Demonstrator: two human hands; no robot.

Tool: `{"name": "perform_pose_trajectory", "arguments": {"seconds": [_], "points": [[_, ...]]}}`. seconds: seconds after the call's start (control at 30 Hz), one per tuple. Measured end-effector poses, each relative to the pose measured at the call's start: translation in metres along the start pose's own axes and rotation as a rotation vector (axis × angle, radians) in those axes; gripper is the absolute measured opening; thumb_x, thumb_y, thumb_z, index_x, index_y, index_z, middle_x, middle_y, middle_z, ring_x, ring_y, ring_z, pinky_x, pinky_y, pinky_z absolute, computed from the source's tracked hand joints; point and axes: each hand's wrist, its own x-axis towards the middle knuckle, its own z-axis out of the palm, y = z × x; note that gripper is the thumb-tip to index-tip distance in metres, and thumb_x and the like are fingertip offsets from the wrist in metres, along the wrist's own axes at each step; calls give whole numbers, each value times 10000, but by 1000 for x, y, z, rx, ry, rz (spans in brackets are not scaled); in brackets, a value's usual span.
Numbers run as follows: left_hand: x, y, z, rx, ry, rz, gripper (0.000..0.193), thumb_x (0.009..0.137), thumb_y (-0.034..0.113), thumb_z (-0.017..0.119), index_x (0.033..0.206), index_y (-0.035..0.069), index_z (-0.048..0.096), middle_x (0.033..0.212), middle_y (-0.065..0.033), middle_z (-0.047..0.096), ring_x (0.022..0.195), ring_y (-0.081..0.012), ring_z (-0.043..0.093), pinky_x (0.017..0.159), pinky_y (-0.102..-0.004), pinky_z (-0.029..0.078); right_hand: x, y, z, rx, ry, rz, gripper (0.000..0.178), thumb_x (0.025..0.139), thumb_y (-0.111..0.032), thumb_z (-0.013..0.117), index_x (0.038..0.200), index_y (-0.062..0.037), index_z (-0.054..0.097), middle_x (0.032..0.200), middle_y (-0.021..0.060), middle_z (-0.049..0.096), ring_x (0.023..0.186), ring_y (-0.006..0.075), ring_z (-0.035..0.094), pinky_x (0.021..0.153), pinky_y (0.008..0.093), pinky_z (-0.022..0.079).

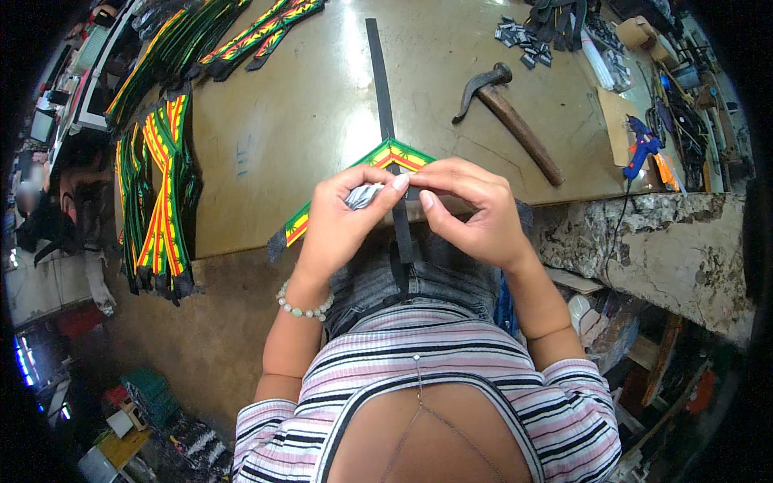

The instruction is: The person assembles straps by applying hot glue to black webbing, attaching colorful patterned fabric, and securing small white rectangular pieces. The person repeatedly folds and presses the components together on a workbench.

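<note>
Top: short-sleeved shirt (451,362), pink, white and black stripes
Legs: grey denim (378,282)
Left wrist: pale bead bracelet (304,307), just below left hand (342,221)
Neck: thin chain (419,402)

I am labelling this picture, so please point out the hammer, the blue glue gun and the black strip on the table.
hammer (515,129): head view, on the wooden handle.
glue gun (642,145): head view, on the blue body.
black strip (380,80): head view, on the upper part, lying on the table.
</note>
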Motion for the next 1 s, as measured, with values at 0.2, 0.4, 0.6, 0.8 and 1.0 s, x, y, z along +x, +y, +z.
{"name": "perform_pose_trajectory", "arguments": {"seconds": [0.2, 0.4, 0.6, 0.8, 1.0], "points": [[10, -8, -5, 135, 173, -9, 221, 886, 215, 759, 882, -4, 732, 657, 24, 627, 607, -38, 498, 543, -222, 412, 0, 10, 6, 367, 159, 335, 258, 948, -46, 618, 1193, 20, 663, 1057, 72, 694, 917, 102, 640, 799, 221, 522], [35, -14, -4, 659, 324, 56, 301, 841, 306, 762, 805, 10, 721, 667, -183, 662, 579, -274, 645, 573, -360, 494, 2, 41, 7, -1, 223, 268, 169, 954, -82, 622, 1059, 24, 702, 955, 58, 677, 774, 75, 600, 684, 214, 485], [36, -17, 0, 812, 355, 18, 353, 806, 353, 796, 816, 25, 667, 665, -143, 657, 609, -246, 641, 593, -358, 501, -3, 44, 13, -66, 234, 202, 140, 929, -64, 637, 1013, 21, 712, 918, 75, 665, 719, 89, 579, 648, 218, 465], [36, -17, 5, 838, 384, 45, 319, 809, 379, 773, 859, 80, 673, 748, -142, 695, 706, -318, 682, 634, -417, 518, -1, 41, 14, -108, 210, 171, 134, 915, -50, 646, 1013, 16, 710, 919, 81, 658, 680, 97, 558, 614, 228, 453], [36, -17, 10, 907, 412, 35, 371, 822, 428, 756, 821, 67, 671, 674, -146, 663, 656, -324, 673, 607, -404, 508, -1, 44, 15, -161, 173, 114, 122, 909, -42, 650, 1008, 6, 703, 909, 79, 647, 662, 104, 550, 591, 235, 447]]}}
